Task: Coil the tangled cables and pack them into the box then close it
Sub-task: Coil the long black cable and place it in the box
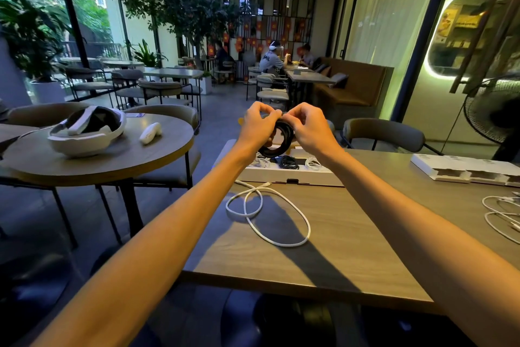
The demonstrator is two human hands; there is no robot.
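Note:
A black coiled cable (pixel 277 146) hangs in the air above the open white box (pixel 289 175). My left hand (pixel 259 124) and my right hand (pixel 308 125) pinch the top of this coil from either side. Inside the box lie coiled white cables (pixel 260 161) and a black cable bundle (pixel 288 162). A loose white cable (pixel 267 214) sprawls in loops on the wooden table (pixel 351 248), in front of the box. More white cable (pixel 501 214) lies at the table's right edge.
A second white box part (pixel 464 168) rests at the far right of the table. A round table (pixel 92 161) to the left carries a white headset (pixel 87 130) and a controller (pixel 150 132). Chairs stand behind the table, a fan (pixel 492 110) at right.

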